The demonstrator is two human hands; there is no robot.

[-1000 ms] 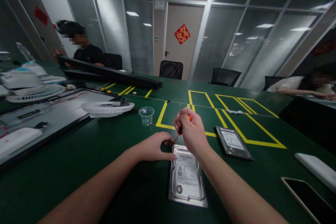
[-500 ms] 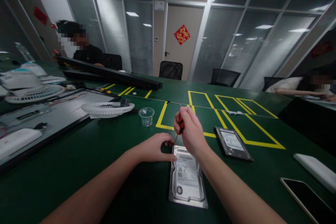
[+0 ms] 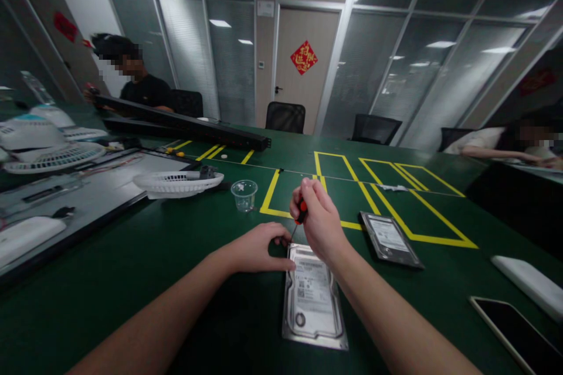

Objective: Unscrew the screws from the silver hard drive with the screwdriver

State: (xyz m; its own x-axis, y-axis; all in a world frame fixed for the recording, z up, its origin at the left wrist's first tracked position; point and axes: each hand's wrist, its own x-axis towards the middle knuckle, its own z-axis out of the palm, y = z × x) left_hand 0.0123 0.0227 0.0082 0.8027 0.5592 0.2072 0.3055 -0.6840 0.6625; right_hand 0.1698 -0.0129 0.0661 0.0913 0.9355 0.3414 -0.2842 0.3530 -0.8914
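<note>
A silver hard drive [image 3: 313, 299] lies flat on the green table in front of me, its white label facing up. My right hand [image 3: 320, 215] is closed around a red and black screwdriver [image 3: 301, 211]. The screwdriver's thin shaft slants down to the drive's far left corner, where the tip and any screw are too small to make out. My left hand [image 3: 263, 249] grips that same corner, thumb on the drive's top edge and fingers curled close to the tip. To the right lies a second hard drive [image 3: 389, 240], apart from both hands.
A clear plastic cup [image 3: 244, 195] stands beyond my left hand. Left are a white fan grille [image 3: 178, 183] and a large flat panel [image 3: 101, 187]. A phone [image 3: 514, 331] and a white slab-shaped object [image 3: 528, 287] lie right. Two people sit across the table.
The screwdriver handle has turned slightly in my right hand, its red and black parts showing differently. Both hands and the drive keep their places; the view has shifted very slightly.
</note>
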